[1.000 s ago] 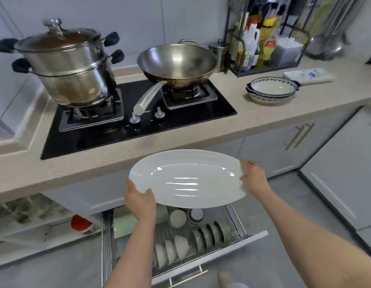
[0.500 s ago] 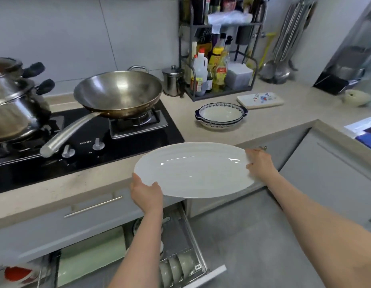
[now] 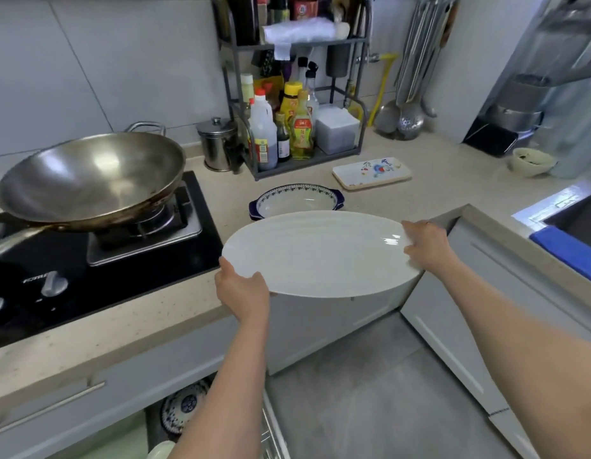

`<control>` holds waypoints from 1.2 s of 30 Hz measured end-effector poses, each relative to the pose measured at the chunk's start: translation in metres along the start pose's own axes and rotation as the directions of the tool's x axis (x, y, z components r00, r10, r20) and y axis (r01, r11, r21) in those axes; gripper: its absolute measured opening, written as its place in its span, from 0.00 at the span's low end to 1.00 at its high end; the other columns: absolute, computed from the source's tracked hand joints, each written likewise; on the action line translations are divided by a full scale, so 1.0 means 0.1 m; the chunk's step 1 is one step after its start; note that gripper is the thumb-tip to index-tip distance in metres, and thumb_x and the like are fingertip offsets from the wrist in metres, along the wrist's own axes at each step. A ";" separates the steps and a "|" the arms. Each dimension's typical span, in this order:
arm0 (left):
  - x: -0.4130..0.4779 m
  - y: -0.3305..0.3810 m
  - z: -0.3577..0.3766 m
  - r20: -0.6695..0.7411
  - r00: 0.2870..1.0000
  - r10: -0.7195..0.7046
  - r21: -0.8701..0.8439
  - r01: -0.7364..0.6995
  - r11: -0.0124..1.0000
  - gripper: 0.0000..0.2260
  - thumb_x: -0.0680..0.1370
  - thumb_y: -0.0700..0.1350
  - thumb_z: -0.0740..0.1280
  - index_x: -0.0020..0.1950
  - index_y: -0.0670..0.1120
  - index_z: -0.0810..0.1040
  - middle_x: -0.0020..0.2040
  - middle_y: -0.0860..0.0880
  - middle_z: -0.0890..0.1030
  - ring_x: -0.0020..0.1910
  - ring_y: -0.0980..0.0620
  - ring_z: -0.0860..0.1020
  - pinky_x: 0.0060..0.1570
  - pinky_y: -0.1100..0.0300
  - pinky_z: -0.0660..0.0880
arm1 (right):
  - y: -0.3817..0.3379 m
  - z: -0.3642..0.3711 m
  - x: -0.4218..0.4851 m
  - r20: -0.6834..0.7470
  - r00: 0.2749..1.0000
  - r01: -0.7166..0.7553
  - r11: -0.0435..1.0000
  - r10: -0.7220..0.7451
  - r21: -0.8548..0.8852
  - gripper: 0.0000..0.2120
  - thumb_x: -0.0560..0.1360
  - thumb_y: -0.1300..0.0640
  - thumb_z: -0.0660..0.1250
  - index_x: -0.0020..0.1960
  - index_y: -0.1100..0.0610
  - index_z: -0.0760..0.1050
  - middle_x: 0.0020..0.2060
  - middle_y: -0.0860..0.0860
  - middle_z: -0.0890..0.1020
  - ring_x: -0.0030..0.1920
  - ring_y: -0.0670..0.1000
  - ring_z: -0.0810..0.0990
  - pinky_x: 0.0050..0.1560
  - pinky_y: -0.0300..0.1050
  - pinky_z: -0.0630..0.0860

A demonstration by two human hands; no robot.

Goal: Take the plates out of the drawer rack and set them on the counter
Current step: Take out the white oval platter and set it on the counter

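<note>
A large white oval plate (image 3: 317,256) is held flat in the air over the front edge of the beige counter (image 3: 430,190). My left hand (image 3: 243,289) grips its near-left rim and my right hand (image 3: 426,246) grips its right end. Just behind it on the counter stands a blue-rimmed dish (image 3: 297,200), and farther back lies a flowered rectangular plate (image 3: 370,172). The open drawer rack (image 3: 188,422) shows at the bottom left below my left arm, with a blue-patterned plate (image 3: 183,404) in it.
A steel wok (image 3: 89,180) sits on the black hob (image 3: 98,276) to the left. A spice rack with bottles (image 3: 287,127) and a steel canister (image 3: 218,144) stand at the back. A small bowl (image 3: 531,160) sits far right, near the sink corner.
Both hands have carried the plate up and to the right, away from the drawer rack, until it hangs over the counter edge near the blue-rimmed dish. My view has turned right.
</note>
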State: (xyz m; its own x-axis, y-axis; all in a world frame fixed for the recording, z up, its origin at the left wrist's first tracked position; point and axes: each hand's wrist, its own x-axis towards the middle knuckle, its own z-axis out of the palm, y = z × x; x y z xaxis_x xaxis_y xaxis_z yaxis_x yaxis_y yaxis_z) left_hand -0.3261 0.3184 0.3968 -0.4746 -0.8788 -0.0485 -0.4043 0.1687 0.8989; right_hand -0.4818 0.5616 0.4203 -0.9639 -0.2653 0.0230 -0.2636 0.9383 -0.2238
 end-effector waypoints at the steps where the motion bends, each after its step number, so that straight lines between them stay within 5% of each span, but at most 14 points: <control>1: 0.02 0.06 0.07 0.007 1.000 0.007 0.002 -0.007 1.000 0.21 0.71 0.32 0.63 0.64 0.34 0.68 0.54 0.34 0.76 0.55 0.38 0.75 0.54 0.49 0.73 | 0.05 -0.04 0.06 -0.014 1.000 -0.007 1.000 0.007 -0.006 0.16 0.68 0.69 0.64 0.55 0.65 0.73 0.50 0.67 0.77 0.54 0.62 0.75 0.46 0.48 0.67; 12: 0.26 0.78 0.97 0.115 0.988 0.103 -0.036 -0.099 0.994 0.22 0.74 0.33 0.60 0.69 0.37 0.66 0.63 0.36 0.73 0.61 0.38 0.72 0.60 0.49 0.70 | 0.66 -0.42 0.75 -0.084 0.991 -0.107 0.994 0.107 0.004 0.15 0.67 0.69 0.65 0.54 0.67 0.74 0.50 0.68 0.77 0.54 0.63 0.75 0.50 0.49 0.68; 21: 0.41 1.24 2.20 0.051 0.997 0.052 -0.098 -0.046 0.994 0.19 0.72 0.31 0.58 0.63 0.33 0.69 0.56 0.34 0.77 0.56 0.36 0.74 0.56 0.42 0.73 | 1.55 -0.49 2.01 -0.078 0.994 -0.077 0.996 0.081 0.049 0.20 0.68 0.68 0.67 0.60 0.67 0.74 0.56 0.67 0.77 0.58 0.64 0.75 0.54 0.49 0.65; 28: 0.32 1.62 3.44 0.004 1.000 -0.002 -0.116 0.003 0.993 0.18 0.74 0.32 0.60 0.64 0.34 0.69 0.57 0.37 0.77 0.57 0.39 0.75 0.58 0.44 0.73 | 2.41 -0.53 3.15 -0.028 0.999 -0.032 0.998 0.034 0.050 0.26 0.68 0.67 0.67 0.66 0.57 0.72 0.58 0.63 0.77 0.60 0.61 0.74 0.50 0.40 0.60; 32: 0.33 1.86 4.11 0.058 0.998 -0.028 -0.063 0.032 0.998 0.22 0.75 0.34 0.61 0.69 0.38 0.66 0.60 0.38 0.76 0.60 0.40 0.74 0.62 0.45 0.72 | 2.94 -0.52 3.47 0.007 0.989 -0.147 0.979 0.148 0.143 0.27 0.70 0.68 0.66 0.68 0.58 0.69 0.63 0.61 0.74 0.64 0.61 0.70 0.59 0.39 0.61; 36: 0.39 2.09 4.81 0.164 0.986 0.035 -0.038 -0.029 0.999 0.23 0.76 0.34 0.60 0.71 0.38 0.64 0.64 0.37 0.73 0.64 0.39 0.71 0.66 0.47 0.68 | 3.51 -0.43 3.52 0.012 0.949 -0.311 0.931 0.315 0.192 0.27 0.71 0.67 0.66 0.69 0.58 0.66 0.66 0.61 0.71 0.66 0.61 0.68 0.67 0.50 0.64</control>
State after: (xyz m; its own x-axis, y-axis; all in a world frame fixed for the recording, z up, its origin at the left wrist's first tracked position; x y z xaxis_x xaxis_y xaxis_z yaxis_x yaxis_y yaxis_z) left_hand -0.8055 0.5346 0.3733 -0.6099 -0.7876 -0.0878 -0.3604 0.1769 0.9159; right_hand -0.9151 0.8074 0.3916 -0.9973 0.0410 -0.0608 0.0621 0.9134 -0.4022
